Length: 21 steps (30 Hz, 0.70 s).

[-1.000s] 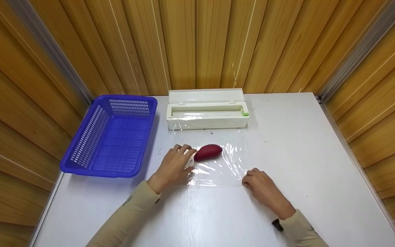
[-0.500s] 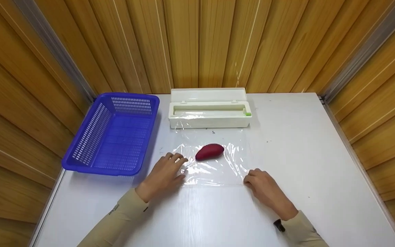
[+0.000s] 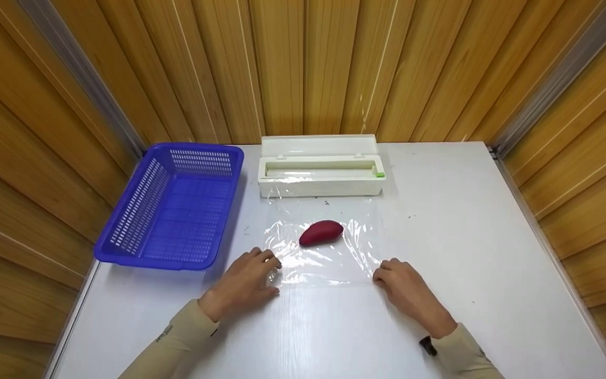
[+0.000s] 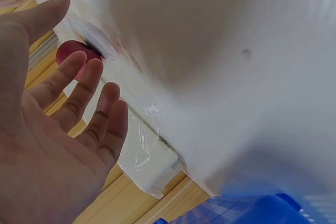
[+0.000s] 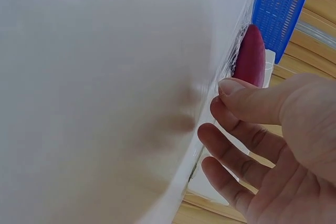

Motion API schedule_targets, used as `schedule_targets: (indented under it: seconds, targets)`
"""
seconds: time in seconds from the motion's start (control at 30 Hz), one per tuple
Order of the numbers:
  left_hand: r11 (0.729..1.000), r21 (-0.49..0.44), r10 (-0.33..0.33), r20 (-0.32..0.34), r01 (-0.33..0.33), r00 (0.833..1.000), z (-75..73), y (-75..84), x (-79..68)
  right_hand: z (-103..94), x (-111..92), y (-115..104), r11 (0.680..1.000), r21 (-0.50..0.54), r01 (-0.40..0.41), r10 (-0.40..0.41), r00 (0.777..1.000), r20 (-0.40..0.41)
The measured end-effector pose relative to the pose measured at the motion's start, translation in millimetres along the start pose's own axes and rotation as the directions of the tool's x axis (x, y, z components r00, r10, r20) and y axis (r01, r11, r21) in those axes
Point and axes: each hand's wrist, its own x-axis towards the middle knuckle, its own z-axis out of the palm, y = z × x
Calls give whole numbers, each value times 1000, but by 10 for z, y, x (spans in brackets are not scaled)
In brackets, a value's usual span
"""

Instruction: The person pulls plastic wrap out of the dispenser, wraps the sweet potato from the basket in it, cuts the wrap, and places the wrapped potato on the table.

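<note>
A sheet of cling film (image 3: pixel 329 268) stretches from the white dispenser box (image 3: pixel 321 188) over the tabletop. On the film lies a smooth, dark red, sweet potato-shaped item (image 3: pixel 322 233), its left end tapering. My right hand (image 3: pixel 407 290) pinches the film's front right corner between thumb and index finger; in the right wrist view the other fingers (image 5: pixel 226 148) curve loosely. At the front left corner, my left hand (image 3: pixel 242 281) is spread, thumb apart from fingers. The left wrist view shows nothing held in its palm (image 4: pixel 47 166); whether its fingertips touch the film I cannot tell.
A blue perforated basket (image 3: pixel 169 262) stands at the left of the white table (image 3: pixel 492 252). The dispenser's lid (image 3: pixel 319 143) is raised at the back, with a small green piece (image 3: pixel 380 175) at its right end. Wood-patterned panels (image 3: pixel 324 68) enclose the table.
My left hand has drawn away from the red item, moving left and toward me to the film's front left corner. The right hand keeps its pinch at the right corner.
</note>
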Motion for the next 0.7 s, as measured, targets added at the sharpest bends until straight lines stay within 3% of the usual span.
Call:
schedule_targets:
  seconds: [0.2, 0.43, 0.7]
  targets:
    - [999, -33, -22, -11, 22, 1000, 34, 3, -71, 0, -12, -5, 1000, 21, -3, 3, 1000, -4]
    - [996, -79, -32, -19, 30, 999, 86, 5, -125, 25, -33, 18, 998, 11, 70, -68, 993, -95]
    - [1000, -30, 8, -76, -10, 997, 122, -16, -151, 25, -45, 33, 998, -7, 67, -67, 993, -100]
